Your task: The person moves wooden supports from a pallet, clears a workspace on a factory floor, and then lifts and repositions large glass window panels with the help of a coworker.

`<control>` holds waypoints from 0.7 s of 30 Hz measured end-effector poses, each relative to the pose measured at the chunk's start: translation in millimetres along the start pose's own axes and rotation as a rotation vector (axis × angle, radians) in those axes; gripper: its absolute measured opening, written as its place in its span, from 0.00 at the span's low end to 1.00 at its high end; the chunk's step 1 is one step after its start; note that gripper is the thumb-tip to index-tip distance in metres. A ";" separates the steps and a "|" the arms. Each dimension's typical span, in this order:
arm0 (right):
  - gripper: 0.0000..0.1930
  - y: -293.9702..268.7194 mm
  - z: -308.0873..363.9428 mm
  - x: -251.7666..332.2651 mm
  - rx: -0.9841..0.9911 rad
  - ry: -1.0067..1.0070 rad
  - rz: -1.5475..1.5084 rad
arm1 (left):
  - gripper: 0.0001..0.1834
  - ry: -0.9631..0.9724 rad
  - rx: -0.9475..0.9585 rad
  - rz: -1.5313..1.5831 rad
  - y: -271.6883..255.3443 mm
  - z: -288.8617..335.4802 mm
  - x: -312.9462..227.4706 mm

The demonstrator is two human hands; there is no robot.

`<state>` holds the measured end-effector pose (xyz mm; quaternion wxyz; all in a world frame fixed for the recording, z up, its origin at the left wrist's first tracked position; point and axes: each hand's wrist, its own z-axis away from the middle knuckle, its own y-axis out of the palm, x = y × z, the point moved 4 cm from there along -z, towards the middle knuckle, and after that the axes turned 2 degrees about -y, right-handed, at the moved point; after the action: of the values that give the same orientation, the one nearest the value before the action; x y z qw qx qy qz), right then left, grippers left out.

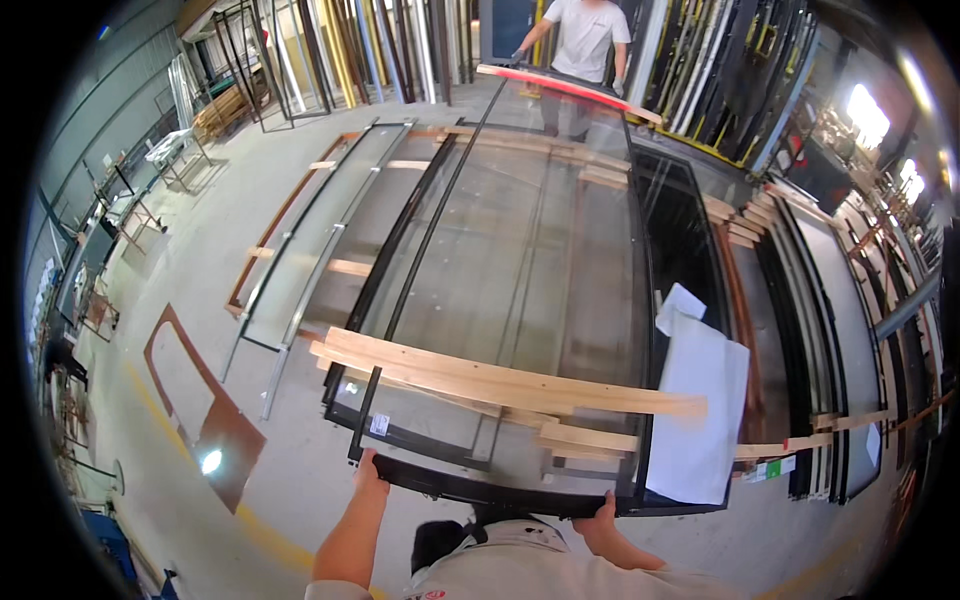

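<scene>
A large glass panel in a black frame (470, 484) spans the middle of the view. At its near left corner, my left hand (371, 473) is closed around the frame's edge. Farther right along the same edge, my right hand (601, 513) grips the frame, its fingers partly hidden beneath. A pale wooden plank (500, 375) lies across the near part of the glass. A small white label (379, 424) sticks near the left corner. Another person (590, 40) stands beyond the far end, where a wooden strip with a red stretch (560, 86) crosses the panel.
White paper sheets (700, 410) lie on a dark panel at right. More framed panels stack on wooden spacers (758, 215) there. Grey metal frames (330, 255) lie to the left, near a brown frame (215, 400) on the floor. Upright profiles (395, 50) line the back.
</scene>
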<state>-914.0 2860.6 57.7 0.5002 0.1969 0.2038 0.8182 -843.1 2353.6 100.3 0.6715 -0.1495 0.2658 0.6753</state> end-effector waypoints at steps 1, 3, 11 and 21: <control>0.29 21.9 -16.5 -16.5 -0.044 -0.021 0.036 | 0.16 0.006 -0.017 -0.052 15.6 -15.6 -25.7; 0.29 43.5 -25.1 -59.1 -0.019 0.012 -0.034 | 0.16 -0.003 -0.046 -0.181 10.2 -39.4 -61.7; 0.29 80.8 -100.3 -167.5 -0.044 -0.195 0.013 | 0.14 -0.149 -0.021 -0.215 2.9 -184.1 -110.8; 0.23 81.2 -206.5 -331.7 -0.124 -0.172 -0.108 | 0.12 -0.126 0.012 -0.315 -53.9 -402.2 -176.1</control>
<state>-942.5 2500.5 -111.9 0.5705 0.2236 0.1194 0.7812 -842.9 1980.4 -137.2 0.7854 -0.1425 0.2005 0.5680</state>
